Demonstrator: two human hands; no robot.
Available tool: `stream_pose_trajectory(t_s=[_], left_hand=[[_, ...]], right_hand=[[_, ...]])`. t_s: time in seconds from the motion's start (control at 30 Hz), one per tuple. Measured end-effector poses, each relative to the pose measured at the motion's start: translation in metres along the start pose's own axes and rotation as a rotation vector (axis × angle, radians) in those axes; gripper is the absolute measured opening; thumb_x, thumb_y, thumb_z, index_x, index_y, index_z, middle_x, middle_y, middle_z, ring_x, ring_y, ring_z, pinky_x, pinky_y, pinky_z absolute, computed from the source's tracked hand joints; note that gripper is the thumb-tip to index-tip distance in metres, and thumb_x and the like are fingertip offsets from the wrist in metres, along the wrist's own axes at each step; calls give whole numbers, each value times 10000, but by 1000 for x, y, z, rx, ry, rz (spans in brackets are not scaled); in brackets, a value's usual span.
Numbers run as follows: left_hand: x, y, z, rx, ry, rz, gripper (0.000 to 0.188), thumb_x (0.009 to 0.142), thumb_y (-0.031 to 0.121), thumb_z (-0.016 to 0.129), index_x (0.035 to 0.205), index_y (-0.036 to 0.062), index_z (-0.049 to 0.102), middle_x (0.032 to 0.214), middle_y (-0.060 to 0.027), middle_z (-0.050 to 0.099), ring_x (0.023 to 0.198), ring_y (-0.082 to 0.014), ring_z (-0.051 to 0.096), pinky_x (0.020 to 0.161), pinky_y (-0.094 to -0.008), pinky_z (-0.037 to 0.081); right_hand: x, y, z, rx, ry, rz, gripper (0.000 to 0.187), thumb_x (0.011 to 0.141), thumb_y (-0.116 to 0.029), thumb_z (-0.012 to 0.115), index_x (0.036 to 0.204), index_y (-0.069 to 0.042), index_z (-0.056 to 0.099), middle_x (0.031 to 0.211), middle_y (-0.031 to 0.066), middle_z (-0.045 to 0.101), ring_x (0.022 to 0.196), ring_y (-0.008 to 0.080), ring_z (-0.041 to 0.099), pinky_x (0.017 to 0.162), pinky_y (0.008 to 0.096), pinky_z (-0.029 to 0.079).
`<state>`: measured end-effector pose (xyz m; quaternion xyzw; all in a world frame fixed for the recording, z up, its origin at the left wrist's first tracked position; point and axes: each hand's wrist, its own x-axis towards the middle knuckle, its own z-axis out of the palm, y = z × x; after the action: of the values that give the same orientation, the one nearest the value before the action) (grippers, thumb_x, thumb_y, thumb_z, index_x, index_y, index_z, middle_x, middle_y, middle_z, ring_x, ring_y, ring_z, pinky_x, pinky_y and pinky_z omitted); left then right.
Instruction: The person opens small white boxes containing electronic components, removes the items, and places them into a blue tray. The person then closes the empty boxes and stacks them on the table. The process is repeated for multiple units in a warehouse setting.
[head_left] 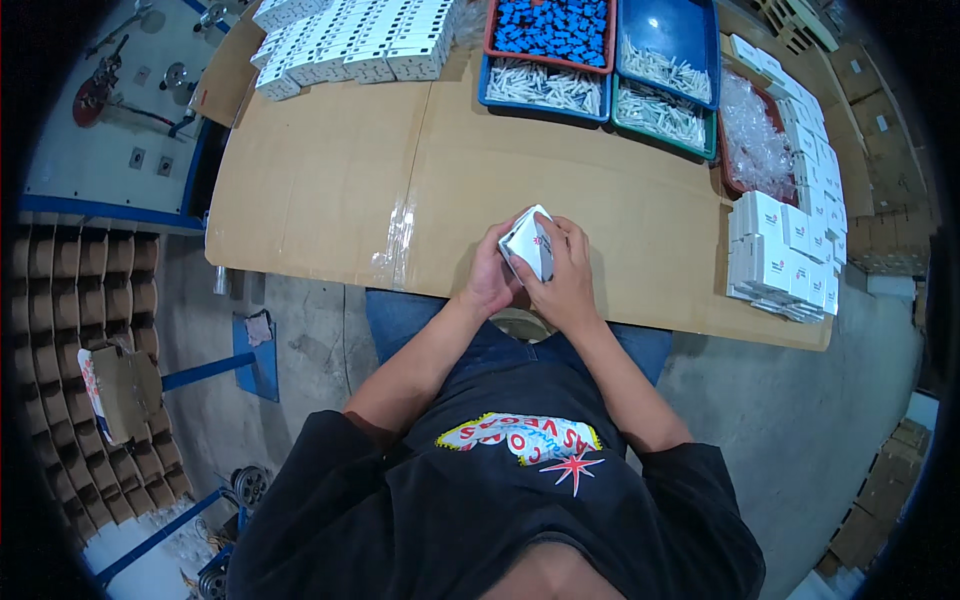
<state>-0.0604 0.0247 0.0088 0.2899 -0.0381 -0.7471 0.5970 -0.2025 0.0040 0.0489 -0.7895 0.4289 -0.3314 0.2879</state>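
Observation:
Just over the near edge of the cardboard-covered table (480,170), both hands hold one small white box (528,245) with a little printed mark on its face. My left hand (490,268) is wrapped round the box's left side. From the right, my right hand (565,270) grips it, with fingers along the top and side and the thumb near the lower edge. The box is tilted, and its underside is hidden by the hands.
Rows of white boxes (350,45) stand at the back left. Behind are trays of blue pieces (555,30) and white sticks (545,88). At right are clear plastic bags (755,140) and stacked white boxes (780,250). A cardboard divider rack (90,300) stands at far left.

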Motion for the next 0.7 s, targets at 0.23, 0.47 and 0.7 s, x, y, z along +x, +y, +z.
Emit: stream_pose_trajectory(t_s=[0.23,0.47,0.7], left_hand=[[-7,-2,20,27,34,112,497,1044,334,441,1479,101,499,1324,-80,608,1189,-212,610,1026,-394,509],[-2,-4,18,80,77,160,498,1028,334,467,1476,119,494,1335,-87,587,1211,-220,594,1031,-388,502],[-2,-3,18,61,69,152,503,1054,339,401,1493,110,486,1342,-89,599,1202,-226,608,1042,-396,505]], right_hand=[[1,5,9,39,41,-27,667,874,-325,799,1394,1,539,1385,231,500,1259,417,511,1042,496,455],[1,6,11,65,24,-8,690,865,-348,817,1406,-12,553,1400,211,508,1279,399,510,1051,484,457],[1,11,15,85,34,-21,711,843,-342,840,1411,-20,558,1403,202,515,1278,388,513,1044,478,464]])
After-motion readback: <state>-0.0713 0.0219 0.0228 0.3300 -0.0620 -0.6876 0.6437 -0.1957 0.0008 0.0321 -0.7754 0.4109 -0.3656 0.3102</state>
